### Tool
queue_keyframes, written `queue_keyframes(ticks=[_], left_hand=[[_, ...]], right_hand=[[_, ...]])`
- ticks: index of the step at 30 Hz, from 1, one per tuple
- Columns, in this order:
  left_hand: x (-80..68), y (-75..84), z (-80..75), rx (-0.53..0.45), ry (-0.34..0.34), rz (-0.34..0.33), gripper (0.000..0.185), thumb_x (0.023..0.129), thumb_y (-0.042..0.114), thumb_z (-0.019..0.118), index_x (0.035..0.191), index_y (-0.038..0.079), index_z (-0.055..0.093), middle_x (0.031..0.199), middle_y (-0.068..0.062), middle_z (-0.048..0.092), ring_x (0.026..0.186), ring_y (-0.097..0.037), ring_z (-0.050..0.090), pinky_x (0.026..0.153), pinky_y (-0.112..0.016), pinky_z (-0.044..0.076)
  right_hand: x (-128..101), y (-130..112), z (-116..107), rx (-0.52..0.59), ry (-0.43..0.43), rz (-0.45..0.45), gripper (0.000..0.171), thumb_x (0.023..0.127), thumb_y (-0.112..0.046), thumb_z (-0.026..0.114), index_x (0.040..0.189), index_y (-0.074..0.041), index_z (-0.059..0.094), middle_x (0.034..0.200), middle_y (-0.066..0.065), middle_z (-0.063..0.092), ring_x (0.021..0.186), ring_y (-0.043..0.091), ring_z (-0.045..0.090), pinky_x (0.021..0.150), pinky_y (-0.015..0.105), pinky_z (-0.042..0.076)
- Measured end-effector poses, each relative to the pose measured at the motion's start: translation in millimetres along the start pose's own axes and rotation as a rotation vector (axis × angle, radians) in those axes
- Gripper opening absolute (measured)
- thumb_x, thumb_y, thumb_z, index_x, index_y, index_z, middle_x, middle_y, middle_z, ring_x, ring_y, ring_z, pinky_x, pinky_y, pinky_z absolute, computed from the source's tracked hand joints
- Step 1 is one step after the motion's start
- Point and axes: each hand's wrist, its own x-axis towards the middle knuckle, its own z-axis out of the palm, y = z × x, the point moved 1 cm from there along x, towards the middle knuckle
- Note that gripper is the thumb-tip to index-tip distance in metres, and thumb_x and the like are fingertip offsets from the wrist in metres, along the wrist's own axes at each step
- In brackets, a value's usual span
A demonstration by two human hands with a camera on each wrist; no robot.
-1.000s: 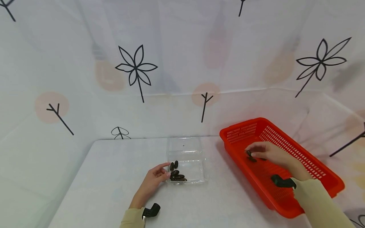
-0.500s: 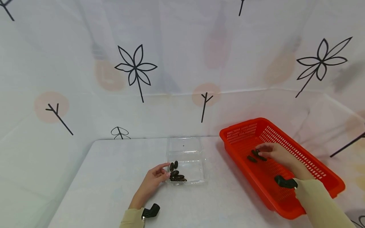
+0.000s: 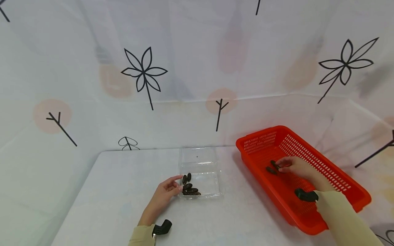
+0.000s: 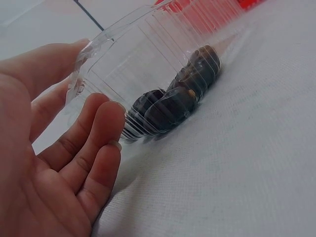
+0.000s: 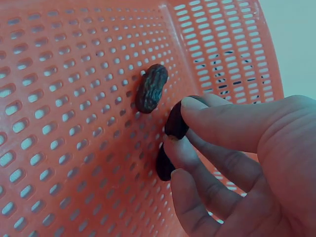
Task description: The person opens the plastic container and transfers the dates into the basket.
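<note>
My left hand (image 3: pixel 172 186) rests against the left wall of a clear plastic container (image 3: pixel 201 160), with relaxed fingers (image 4: pixel 98 118) touching its corner. Several dark dates (image 3: pixel 190 189) lie in the container's near left corner (image 4: pixel 173 101). My right hand (image 3: pixel 281 166) is inside the red perforated basket (image 3: pixel 335 177). There it pinches one dark date (image 5: pixel 175 121) between thumb and fingertips. A second date (image 5: pixel 164 165) lies under the lower fingers. A third date (image 5: pixel 151 88) lies loose on the basket floor, a little to the left (image 3: pixel 271 170).
The white table (image 3: pixel 123 191) carries the container at its middle and the basket at its right. A white cloth printed with black leaves (image 3: pixel 144 71) hangs close behind and along both sides. A black wrist mount (image 3: pixel 162 228) sits on each sleeve.
My right hand has shifted slightly to the right inside the basket, uncovering one loose date, and now pinches another. The left hand has stayed at the container.
</note>
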Motion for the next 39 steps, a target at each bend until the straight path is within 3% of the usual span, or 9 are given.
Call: queue_keyframes(ticks=[8,17,31,39], left_hand=[[-0.3,0.7,-0.2,0.006,-0.002,-0.003,0.047,0.092,0.006,0.071,0.136,0.000,0.057,0.094,-0.004,0.057,0.079,-0.009,0.059,0.073,-0.024,0.049],[0.2,1.6,0.6,0.006,-0.005,0.000,0.047,0.091,0.005,0.071,0.136,0.000,0.057,0.094,-0.005,0.057,0.078,-0.009,0.059,0.071,-0.023,0.049],[0.7,-0.8,-1.2,-0.011,-0.011,-0.019,0.047,0.091,0.003,0.070,0.136,-0.003,0.056,0.094,-0.004,0.057,0.079,-0.009,0.059,0.072,-0.023,0.049],[-9.5,29.5,1.5,-0.007,-0.024,-0.017,0.048,0.091,0.002,0.071,0.135,-0.008,0.055,0.093,-0.005,0.056,0.077,-0.008,0.058,0.072,-0.023,0.049]], right_hand=[[0.7,0.1,0.0,0.011,-0.020,-0.027,0.029,0.093,-0.005,0.067,0.118,0.010,0.064,0.108,0.018,0.068,0.096,0.029,0.064,0.084,0.042,0.053],[-5.0,-10.4,-3.9,0.001,0.023,-0.062,0.028,0.095,-0.003,0.063,0.120,0.009,0.065,0.113,0.021,0.068,0.098,0.030,0.065,0.081,0.041,0.054],[-13.1,-72.0,-6.4,-0.080,0.098,-0.208,0.026,0.095,-0.009,0.068,0.120,-0.002,0.069,0.114,0.013,0.069,0.102,0.028,0.064,0.078,0.025,0.053],[-9.3,-110.7,2.4,-0.131,0.114,-0.260,0.024,0.094,-0.010,0.069,0.118,-0.007,0.072,0.111,0.006,0.071,0.101,0.026,0.063,0.081,0.030,0.053]])
